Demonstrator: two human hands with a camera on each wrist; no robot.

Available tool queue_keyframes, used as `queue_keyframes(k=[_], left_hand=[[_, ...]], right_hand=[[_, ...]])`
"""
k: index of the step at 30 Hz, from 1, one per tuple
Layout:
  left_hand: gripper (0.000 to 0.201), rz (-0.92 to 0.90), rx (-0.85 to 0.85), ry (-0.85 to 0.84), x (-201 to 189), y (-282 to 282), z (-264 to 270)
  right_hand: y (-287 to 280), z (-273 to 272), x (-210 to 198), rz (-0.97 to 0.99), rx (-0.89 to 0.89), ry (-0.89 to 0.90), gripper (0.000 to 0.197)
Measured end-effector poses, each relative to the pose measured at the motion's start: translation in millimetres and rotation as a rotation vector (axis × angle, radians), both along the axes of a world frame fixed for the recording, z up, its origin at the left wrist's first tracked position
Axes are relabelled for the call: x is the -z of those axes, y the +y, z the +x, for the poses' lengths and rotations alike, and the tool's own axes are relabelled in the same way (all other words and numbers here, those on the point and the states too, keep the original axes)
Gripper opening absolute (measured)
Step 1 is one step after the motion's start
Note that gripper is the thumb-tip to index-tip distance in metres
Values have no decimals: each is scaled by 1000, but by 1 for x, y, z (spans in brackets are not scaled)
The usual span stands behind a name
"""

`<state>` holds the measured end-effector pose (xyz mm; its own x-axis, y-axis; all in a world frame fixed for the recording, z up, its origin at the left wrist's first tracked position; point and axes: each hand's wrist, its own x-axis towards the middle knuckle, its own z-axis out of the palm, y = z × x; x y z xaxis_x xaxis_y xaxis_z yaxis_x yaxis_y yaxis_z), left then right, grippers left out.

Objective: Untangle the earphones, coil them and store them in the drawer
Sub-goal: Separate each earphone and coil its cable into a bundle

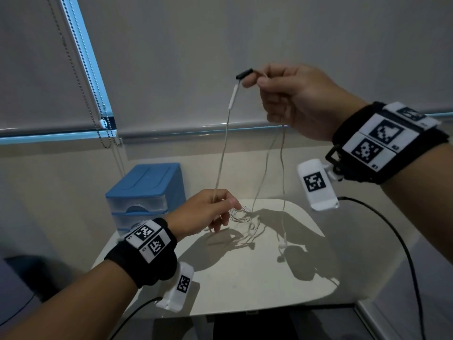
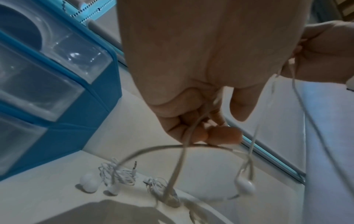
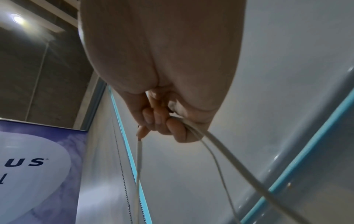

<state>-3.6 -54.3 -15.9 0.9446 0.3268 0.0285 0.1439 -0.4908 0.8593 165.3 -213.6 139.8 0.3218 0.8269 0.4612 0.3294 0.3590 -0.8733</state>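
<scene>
White earphones hang in a long cable between my two hands above the white table. My right hand is raised high and pinches the cable beside a black clip, with the white inline remote dangling just below. In the right wrist view its fingers curl round the cable strands. Lower down, my left hand pinches the cable, a small bundle of loops at its fingertips. One earbud hangs free; another reaches the table.
A blue drawer unit with clear, closed drawers stands at the table's back left. More tangled white earphones and a loose earbud lie on the table. A blind's bead chain hangs behind. Black leads trail from the wrist cameras.
</scene>
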Motion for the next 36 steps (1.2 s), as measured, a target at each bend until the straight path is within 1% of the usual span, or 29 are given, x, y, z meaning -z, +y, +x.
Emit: queue_keyframes(k=[3, 5, 9, 12, 15, 19, 20, 22, 24, 25, 26, 27, 28, 29, 30, 31, 33, 36], left_hand=[[16, 17, 1, -13, 7, 0, 1], [11, 58, 31, -9, 13, -1, 1], [9, 205, 60, 66, 26, 1, 4], [8, 260, 54, 61, 31, 6, 5], [9, 252, 22, -2, 22, 9, 3], [7, 286, -97, -76, 4, 15, -1], [11, 270, -124, -102, 0, 17, -2], [31, 244, -171, -140, -8, 18, -6], [52, 256, -231, -210, -19, 15, -10], [54, 263, -273, -283, -26, 12, -12], [49, 273, -316, -378, -33, 10, -14], [39, 287, -348, -482, -42, 6, -16], [28, 300, -356, -571, -51, 2, -17], [20, 298, -329, -628, -61, -1, -19], [23, 274, -285, -650, -70, -4, -18], [32, 234, -238, -631, -77, -7, -17], [46, 120, -144, -545, -90, -15, -15], [49, -8, -63, -471, -99, -25, -8]], right_hand=[[4, -3, -13, 46, 58, -15, 21], [7, -6, -18, 52, 88, 10, 23], [9, -14, -21, 54, 54, 108, 26], [11, -19, -21, 47, 62, 118, 26], [13, -24, -22, -2, 121, 97, 22], [17, -28, -20, -140, 243, 2, 20], [18, -28, -20, -155, 245, 6, 21], [17, -28, -20, -153, 210, 60, 22], [14, -28, -20, -133, 136, 126, 26], [12, -27, -19, -127, 99, 149, 28], [10, -27, -19, -128, 65, 162, 30], [9, -28, -17, -134, 32, 169, 30], [8, -29, -16, -142, 0, 172, 32], [7, -31, -14, -150, -26, 173, 34], [8, -33, -12, -156, -45, 164, 37], [10, -34, -10, -159, -52, 138, 41], [15, -37, -4, -146, -22, 36, 44], [22, -39, 6, -122, 97, -213, 33]])
